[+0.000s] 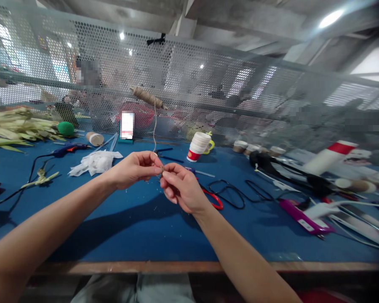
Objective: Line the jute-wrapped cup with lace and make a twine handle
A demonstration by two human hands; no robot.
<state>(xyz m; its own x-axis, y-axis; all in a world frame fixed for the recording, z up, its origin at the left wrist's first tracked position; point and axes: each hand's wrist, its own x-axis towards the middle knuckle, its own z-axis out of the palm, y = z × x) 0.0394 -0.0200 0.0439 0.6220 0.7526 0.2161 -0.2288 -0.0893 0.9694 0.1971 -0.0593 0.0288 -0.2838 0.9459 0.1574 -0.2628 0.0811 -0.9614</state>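
Observation:
My left hand (137, 170) and my right hand (185, 187) meet above the blue table, both closed in a pinch with their fingertips nearly touching. A thin strand of twine (155, 126) hangs from the twine spool (148, 98) on the mesh screen and runs down behind the fingers of my left hand. Between the fingertips shows a small brownish bit, apparently the twine; most of it is hidden. Just beyond my hands lie dark-handled pliers (170, 159). Red-handled scissors (215, 200) lie partly behind my right hand.
White crumpled material (96, 162), a glue gun (71, 148) and pale husks (15, 126) lie left. Stacked paper cups (198, 146) stand beyond my hands. At right are a black cable (230, 195), a purple power strip (306, 216) and a white-and-red tube (330, 158). The perforated screen (189, 84) borders the back.

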